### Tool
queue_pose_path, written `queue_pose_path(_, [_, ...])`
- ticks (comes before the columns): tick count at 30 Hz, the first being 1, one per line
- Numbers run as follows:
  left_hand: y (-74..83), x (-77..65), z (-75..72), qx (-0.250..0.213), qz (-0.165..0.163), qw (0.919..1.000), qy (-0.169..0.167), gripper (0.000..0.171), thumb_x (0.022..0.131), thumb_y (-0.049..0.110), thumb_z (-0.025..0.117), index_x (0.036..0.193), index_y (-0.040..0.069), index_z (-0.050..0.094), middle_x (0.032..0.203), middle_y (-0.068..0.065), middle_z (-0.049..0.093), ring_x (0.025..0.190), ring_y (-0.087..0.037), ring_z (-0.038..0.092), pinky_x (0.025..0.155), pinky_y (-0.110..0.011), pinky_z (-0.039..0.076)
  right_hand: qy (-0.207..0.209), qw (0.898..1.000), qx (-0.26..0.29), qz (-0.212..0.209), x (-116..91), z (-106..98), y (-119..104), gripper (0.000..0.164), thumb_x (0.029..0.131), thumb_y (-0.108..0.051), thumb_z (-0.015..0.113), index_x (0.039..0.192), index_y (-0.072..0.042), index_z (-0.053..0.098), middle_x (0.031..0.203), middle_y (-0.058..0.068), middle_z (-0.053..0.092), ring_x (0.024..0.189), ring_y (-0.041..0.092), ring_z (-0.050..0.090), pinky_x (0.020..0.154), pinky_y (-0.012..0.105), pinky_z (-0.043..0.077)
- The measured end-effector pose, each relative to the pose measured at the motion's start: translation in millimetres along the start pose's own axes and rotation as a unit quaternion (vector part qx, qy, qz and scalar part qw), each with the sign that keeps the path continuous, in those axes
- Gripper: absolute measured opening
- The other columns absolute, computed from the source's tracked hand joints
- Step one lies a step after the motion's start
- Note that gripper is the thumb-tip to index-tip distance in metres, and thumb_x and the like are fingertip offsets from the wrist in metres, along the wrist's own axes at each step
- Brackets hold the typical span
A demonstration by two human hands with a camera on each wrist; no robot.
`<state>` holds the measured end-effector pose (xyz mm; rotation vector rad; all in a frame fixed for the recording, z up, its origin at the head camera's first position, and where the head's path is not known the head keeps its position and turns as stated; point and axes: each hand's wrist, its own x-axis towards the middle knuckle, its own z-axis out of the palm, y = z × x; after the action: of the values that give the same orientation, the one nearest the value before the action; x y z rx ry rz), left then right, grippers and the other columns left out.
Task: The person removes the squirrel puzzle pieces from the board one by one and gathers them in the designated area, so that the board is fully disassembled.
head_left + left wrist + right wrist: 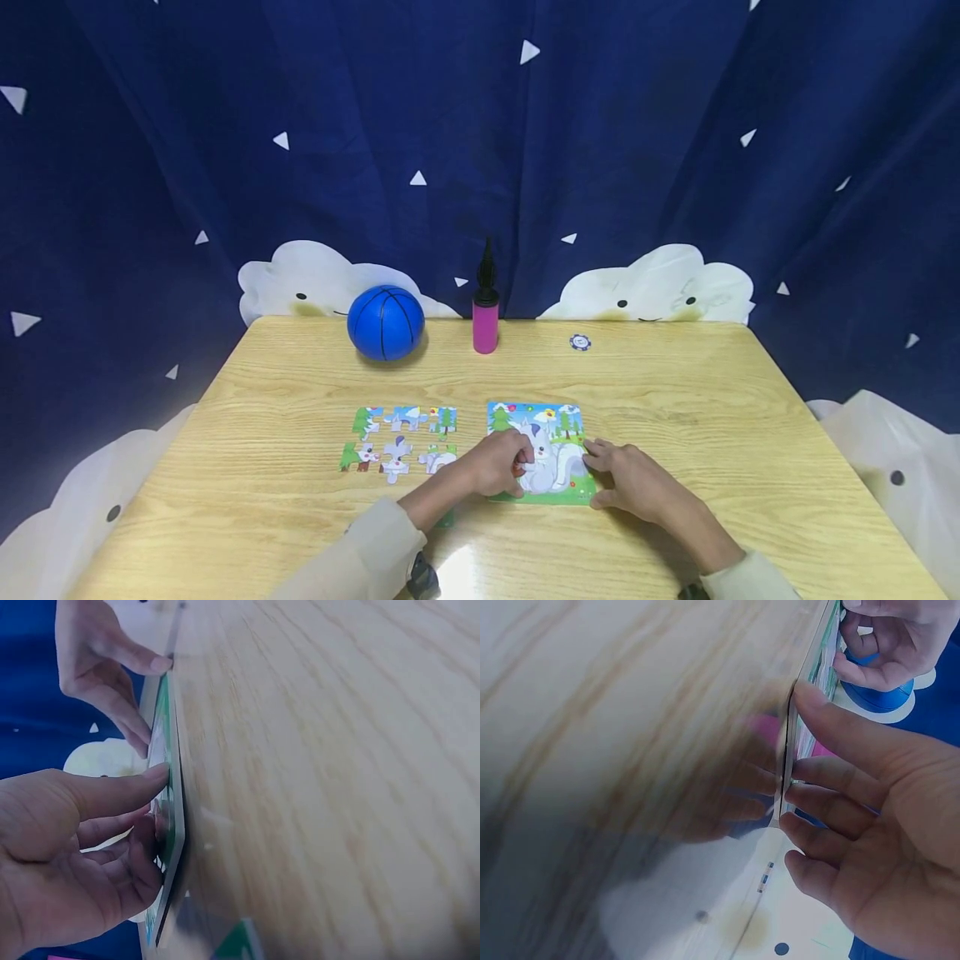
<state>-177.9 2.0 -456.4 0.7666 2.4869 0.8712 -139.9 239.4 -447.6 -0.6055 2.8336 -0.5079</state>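
A jigsaw puzzle [561, 493] showing a white bushy-tailed animal on green lies flat on the table. My left hand [495, 463] is over its left part, fingers curled down onto the picture and thumb at the near edge. The left wrist view shows that thumb [154, 774] apart from the curled fingers [142, 859]; I cannot tell whether they pinch a piece. Against the puzzle's right edge rests my right hand [636, 482], its fingers loosely bent. Loose puzzle pieces [396, 455] lie in spaced rows to the left, and another green piece [446, 518] is partly hidden by my left forearm.
At the back of the wooden table [712, 400] sit a blue ball [386, 323] and an upright pink hand pump [485, 325] with a black top. A round blue-and-white chip [580, 342] lies farther right. Behind hangs a dark blue curtain [480, 125] with white triangles and clouds.
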Motion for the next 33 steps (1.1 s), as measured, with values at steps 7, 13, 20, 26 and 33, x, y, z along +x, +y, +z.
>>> queue_pose_path(7, [1.7,0.8,0.7,0.005,-0.007,1.0,-0.004,0.036,0.068,0.002,0.082,0.096,0.007,0.06,0.086,0.002,0.05,0.074,-0.005,0.044,0.07,-0.015,0.043,0.0,1.0,0.001,-0.004,0.6,-0.4,0.1,0.061,0.07,-0.018,0.08,0.121,0.007,0.059,0.137,0.023,0.051,0.128,0.042,0.046,0.102,0.053,0.04])
queue_pose_path(13, [2.7,1.5,0.8,-0.01,-0.004,0.9999,0.001,0.04,0.066,-0.003,0.081,0.095,0.008,0.055,0.088,0.0,0.051,0.074,-0.005,0.044,0.07,-0.015,0.043,-0.001,1.0,0.0,0.001,0.9,-0.2,-0.1,0.061,0.07,-0.019,0.081,0.122,0.006,0.059,0.137,0.023,0.05,0.128,0.043,0.045,0.102,0.054,0.039])
queue_pose_path(20, [4.5,-1.1,1.8,0.002,0.013,0.9999,0.006,0.041,0.069,-0.005,0.078,0.1,0.008,0.055,0.087,-0.001,0.053,0.072,-0.005,0.043,0.068,-0.016,0.042,-0.001,1.0,0.004,0.004,0.4,1.4,0.9,0.062,0.07,-0.019,0.08,0.122,0.006,0.059,0.138,0.022,0.05,0.129,0.043,0.044,0.103,0.054,0.038])
queue_pose_path(26, [4.0,-2.5,5.9,0.045,0.032,0.998,0.03,0.025,0.078,0.003,0.074,0.097,0.01,0.059,0.089,0.003,0.056,0.077,-0.004,0.047,0.072,-0.015,0.044,0.002,1.0,0.005,0.004,0.1,2.1,0.9,0.062,0.069,-0.018,0.081,0.122,0.006,0.059,0.138,0.022,0.05,0.128,0.042,0.045,0.103,0.054,0.038])
queue_pose_path(33, [4.2,-3.1,9.6,0.108,0.038,0.9919,0.055,0.021,0.081,0.015,0.073,0.1,0.009,0.067,0.087,0.005,0.056,0.074,-0.004,0.045,0.07,-0.016,0.043,0.003,1.0,0.003,0.004,0.8,2.3,0.3,0.062,0.069,-0.018,0.081,0.122,0.006,0.059,0.137,0.022,0.05,0.128,0.042,0.045,0.103,0.054,0.038])
